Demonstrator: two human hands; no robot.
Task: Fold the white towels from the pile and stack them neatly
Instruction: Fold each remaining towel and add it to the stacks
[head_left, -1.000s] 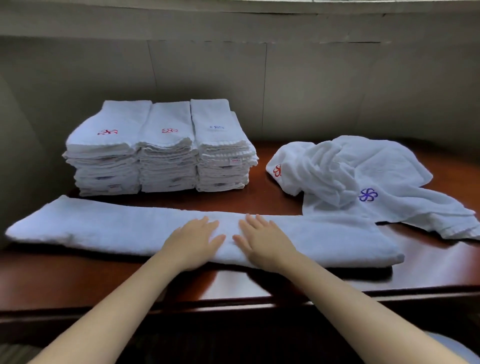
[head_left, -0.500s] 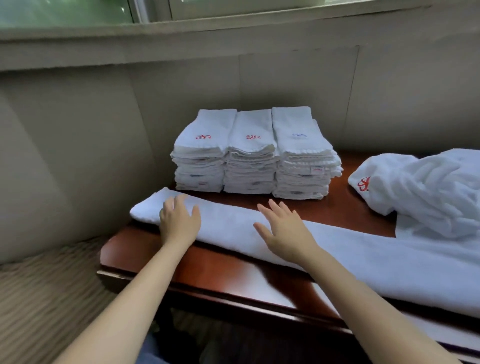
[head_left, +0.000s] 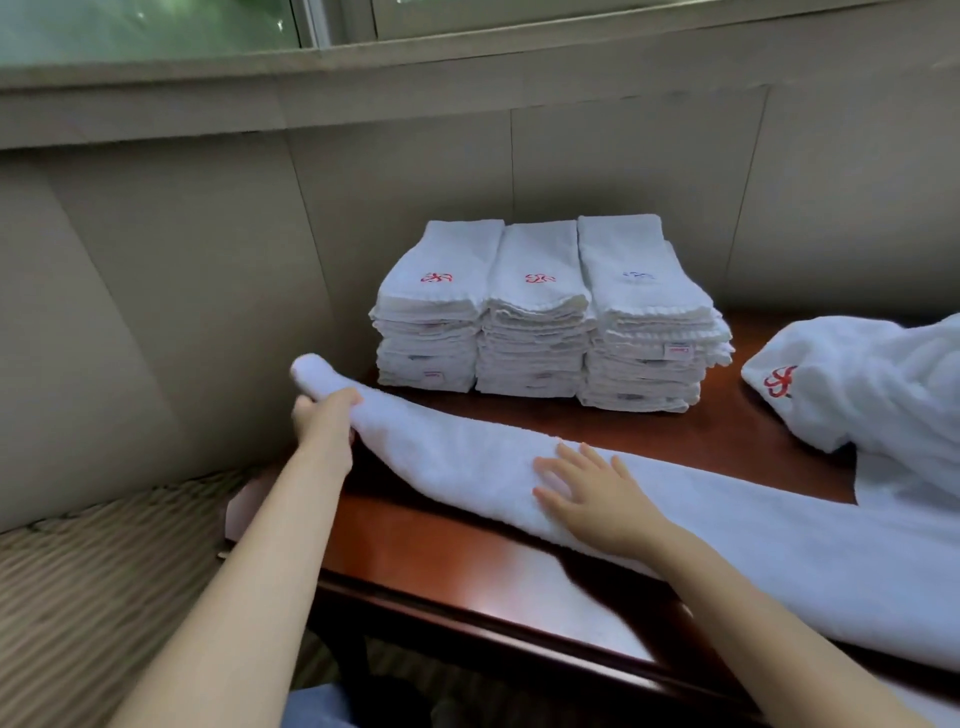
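Towel (head_left: 701, 514), white and folded into one long narrow strip, stretches along the front of a dark wooden table (head_left: 467, 561), its right end running out of view. The left hand (head_left: 324, 423) grips the strip near its left end, fingers (head_left: 345, 397) curled over the top of the cloth, and that end stands raised off the table and juts past the table's left edge. The right hand (head_left: 589, 491) lies flat on the strip nearer its middle, fingers straight and slightly spread, pressing the cloth down. Behind the strip, towards the wall, stand three stacks of folded white towels (head_left: 545, 322) side by side and touching; the two on the left carry a red embroidered mark on top, the one on the right a blue mark. At the right of the table sits a rumpled pile of unfolded white towels (head_left: 872, 389), a red embroidered mark showing on its near side. Beige wall panels (head_left: 182, 286) rise behind the table, under a window ledge (head_left: 467, 57), and striped carpet (head_left: 104, 571) covers the floor at left.
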